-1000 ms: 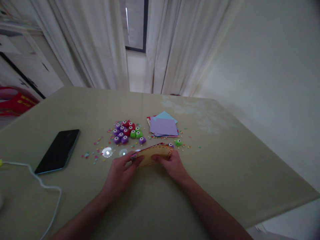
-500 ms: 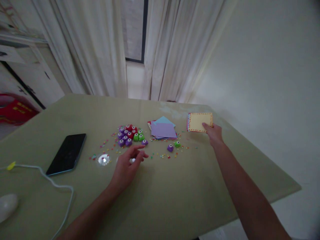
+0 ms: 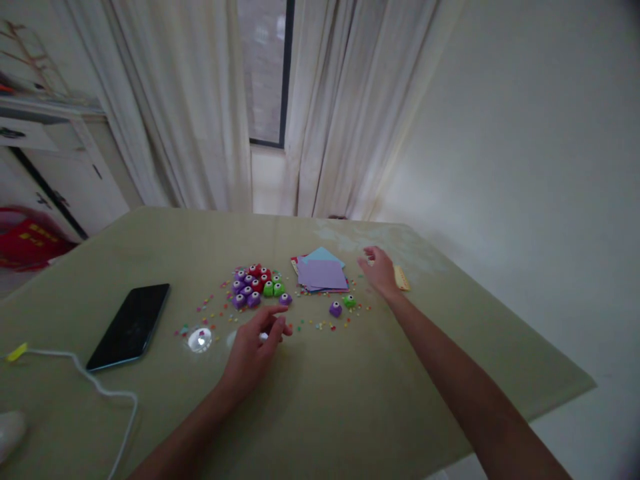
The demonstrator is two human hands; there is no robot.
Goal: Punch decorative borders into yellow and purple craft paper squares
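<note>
My left hand (image 3: 255, 347) hovers over the near middle of the table with its fingers apart and nothing in them. Beyond it sits a cluster of small purple, red and green one-eyed figures (image 3: 254, 287). My right hand (image 3: 379, 268) is open and empty, in front of the yellow dotted-edge cards (image 3: 401, 279), which lie on the table and are mostly hidden by the hand and wrist. To its left lies a pile of coloured envelopes (image 3: 323, 275), lilac and light blue on top. A purple figure (image 3: 335, 309) and a green figure (image 3: 349, 301) stand apart from the cluster.
Tiny coloured confetti (image 3: 215, 313) is scattered around the figures. A clear shiny disc (image 3: 201, 340) lies left of my left hand. Farther left are a dark tablet (image 3: 131, 325), a white cable (image 3: 100, 395) and a white mouse (image 3: 11, 433). The wall borders the table's right side.
My right hand carried the yellow cards away from my left hand to the right, set them down and let go, then moved back leftward. My left hand let go of them and stays open.
</note>
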